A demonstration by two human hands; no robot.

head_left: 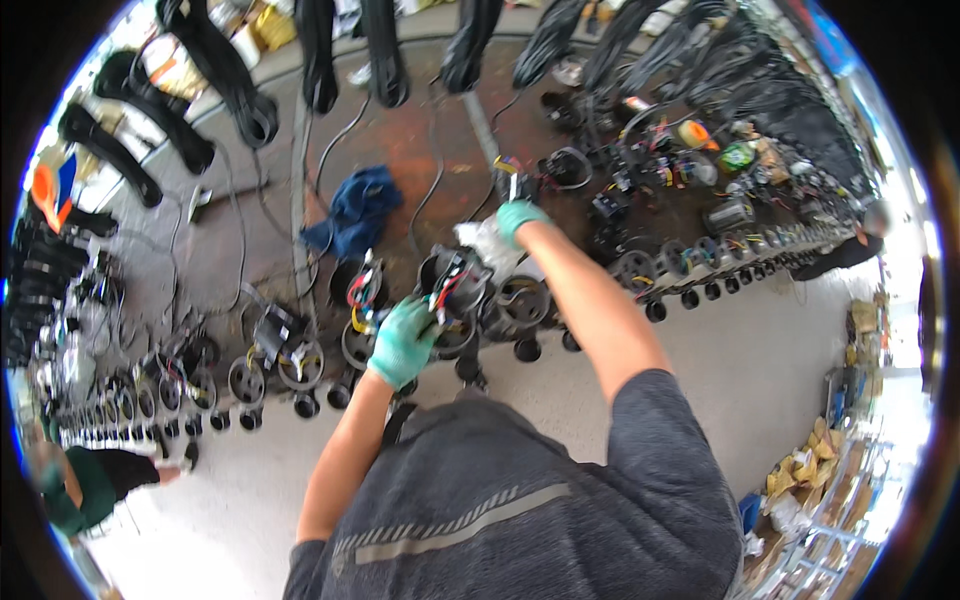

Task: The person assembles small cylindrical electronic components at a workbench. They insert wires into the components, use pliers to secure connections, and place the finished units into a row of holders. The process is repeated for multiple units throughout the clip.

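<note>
My left hand [404, 343], in a pale green glove, has its fingers closed on coloured wires [440, 297] with a white connector. These wires come out of a round black housing [462, 280] at the table's near edge. Farther off to the right, my right hand [520, 220], gloved alike, reaches over the table. Its fingers touch a small black part [515, 185] with a white label and yellow wires; the glove hides how they grip it. Crumpled clear plastic [492, 245] lies between my hands. Another housing with red and yellow wires [366, 290] is just left of my left hand.
A blue cloth [358, 208] lies on the brown table [270, 110]. Bundles of black cable [385, 60] hang along its far side. Round housings [248, 380] line the near edge. Loose wired parts and an orange tape roll [695, 134] are at right. Other people stand at far left and right.
</note>
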